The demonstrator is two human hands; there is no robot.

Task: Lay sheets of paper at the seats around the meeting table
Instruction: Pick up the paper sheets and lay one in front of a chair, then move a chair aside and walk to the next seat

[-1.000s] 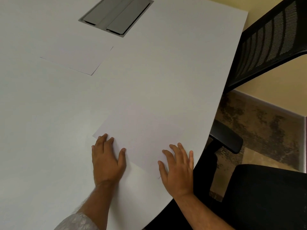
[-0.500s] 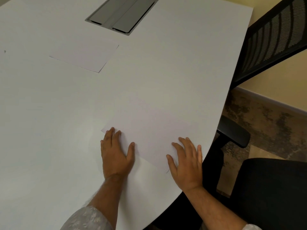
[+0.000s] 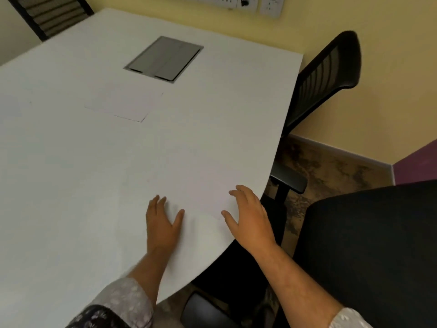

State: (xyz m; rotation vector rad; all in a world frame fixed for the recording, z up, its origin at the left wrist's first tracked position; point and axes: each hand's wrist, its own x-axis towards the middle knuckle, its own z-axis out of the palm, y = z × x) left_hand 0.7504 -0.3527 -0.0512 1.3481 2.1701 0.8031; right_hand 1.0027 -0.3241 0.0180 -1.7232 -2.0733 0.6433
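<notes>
A white sheet of paper [image 3: 203, 185] lies flat near the curved right edge of the white meeting table [image 3: 71, 185]; it is faint against the tabletop. My left hand [image 3: 162, 222] rests flat with fingers spread at the sheet's near left corner. My right hand [image 3: 248, 216] hovers slightly raised, fingers apart, at its near right corner by the table's edge. Neither hand holds anything. Another white sheet [image 3: 124, 105] lies farther off, toward the middle of the table.
A grey cable hatch [image 3: 164, 59] is set into the tabletop beyond the far sheet. A black mesh-backed chair [image 3: 326, 74] stands at the right edge, another black chair seat [image 3: 366, 245] at the near right. A third chair back [image 3: 47, 15] shows at the far left.
The view has tilted up and pulled back, showing the wall and chairs. My right hand has lifted off the sheet a little; my left hand has stayed flat on its corner.
</notes>
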